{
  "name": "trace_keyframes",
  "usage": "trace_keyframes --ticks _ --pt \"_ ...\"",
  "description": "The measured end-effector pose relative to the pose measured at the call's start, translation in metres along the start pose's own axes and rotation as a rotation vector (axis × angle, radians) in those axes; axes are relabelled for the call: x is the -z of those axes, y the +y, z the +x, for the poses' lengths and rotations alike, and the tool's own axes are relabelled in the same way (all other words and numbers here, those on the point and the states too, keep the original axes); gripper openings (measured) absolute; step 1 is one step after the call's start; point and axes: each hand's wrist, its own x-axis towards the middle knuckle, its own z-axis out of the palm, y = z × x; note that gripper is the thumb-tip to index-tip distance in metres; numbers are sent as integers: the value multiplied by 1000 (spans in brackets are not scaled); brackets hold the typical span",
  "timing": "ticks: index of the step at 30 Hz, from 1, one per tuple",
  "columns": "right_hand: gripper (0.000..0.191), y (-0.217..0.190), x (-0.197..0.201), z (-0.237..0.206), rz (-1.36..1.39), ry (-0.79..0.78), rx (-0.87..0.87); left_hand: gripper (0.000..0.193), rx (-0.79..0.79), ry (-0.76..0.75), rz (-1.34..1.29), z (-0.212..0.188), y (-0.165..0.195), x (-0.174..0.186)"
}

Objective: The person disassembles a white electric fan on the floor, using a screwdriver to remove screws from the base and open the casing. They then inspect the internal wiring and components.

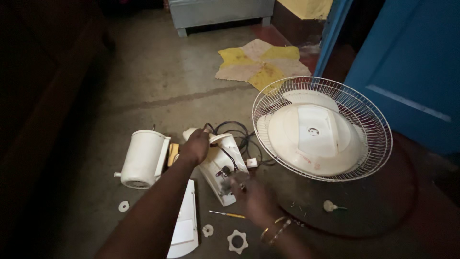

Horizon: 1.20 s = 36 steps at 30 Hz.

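The left hand (pixel 195 146) gripped the top of the white housing (pixel 223 165) on the floor (pixel 158 81), fingers curled over it. The right hand (pixel 254 196), at 5 o'clock from the housing, was blurred; I cannot tell its fingers. The grille (pixel 373 122) lay at 3 o'clock, the motor cover (pixel 143 158) at 9.

Location: a room in a home, with the work done on the floor. Indicators: a bare concrete floor (pixel 158 81) in dim light; a patchwork floor mat (pixel 261 62) of yellow and beige cloth near a blue door (pixel 412 72); the foot of a grey-painted furniture piece (pixel 220 12) by a yellow wall (pixel 306 7). Household fan parts, including a wire fan guard (pixel 322 128), lie spread directly on the floor, with no workbench.
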Motion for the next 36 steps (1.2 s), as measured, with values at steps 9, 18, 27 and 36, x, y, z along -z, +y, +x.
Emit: trace_keyframes --ticks 9,18,27,36 --pt "28 -16 -7 9 68 -43 -18 49 180 -20 -124 -3 7 -1" --pt "25 -17 -7 10 -65 34 -24 52 347 -22 -254 -3 16 -1" --pt "30 1 -5 18 -80 -125 -64 52 285 -17 -204 -5 13 0" --pt "23 35 -19 20 -90 -138 45 49 258 5 -189 -7 16 3"
